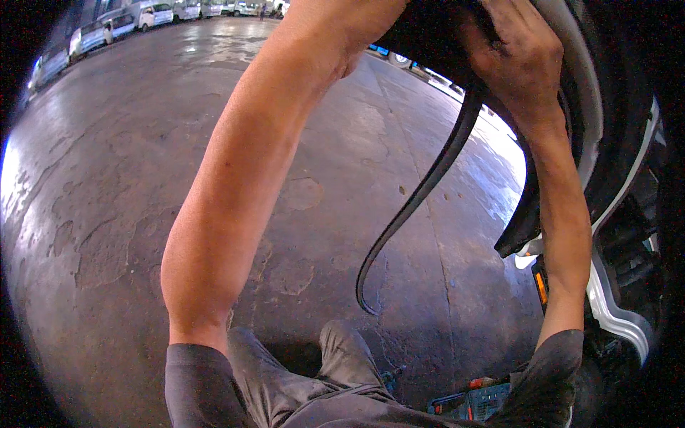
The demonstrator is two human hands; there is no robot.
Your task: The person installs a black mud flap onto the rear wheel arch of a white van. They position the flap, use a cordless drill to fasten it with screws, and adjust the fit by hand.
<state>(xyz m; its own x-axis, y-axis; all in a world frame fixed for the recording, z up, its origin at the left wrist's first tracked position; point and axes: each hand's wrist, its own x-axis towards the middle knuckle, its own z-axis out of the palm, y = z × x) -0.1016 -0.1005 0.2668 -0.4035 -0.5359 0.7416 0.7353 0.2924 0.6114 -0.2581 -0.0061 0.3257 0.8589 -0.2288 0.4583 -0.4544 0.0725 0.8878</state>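
A: What is nearest?
B: The person's left hand (374,20), at the top edge, partly cut off; its grip cannot be told. The right hand (517,60), upper right, has bent fingers against a dark panel (434,36); how far that grip is closed, or on what, cannot be told either.
A: And the black strip (421,196)?
B: It hangs from just below the right hand and curves down to the centre of the frame, its upper end hidden.
A: What stands in the way?
B: The left forearm (235,171) covers much of the left-centre. At the right, the right forearm (564,192) crosses before a vehicle with white trim (617,317) and an orange piece (540,287).
A: Lower down?
B: Grey trousers (285,374), and a blue tray (492,401) with something red, lower right.
A: Farther off?
B: A stained floor (143,157), then parked vans (155,14), upper left; any lettering there is too small to read.
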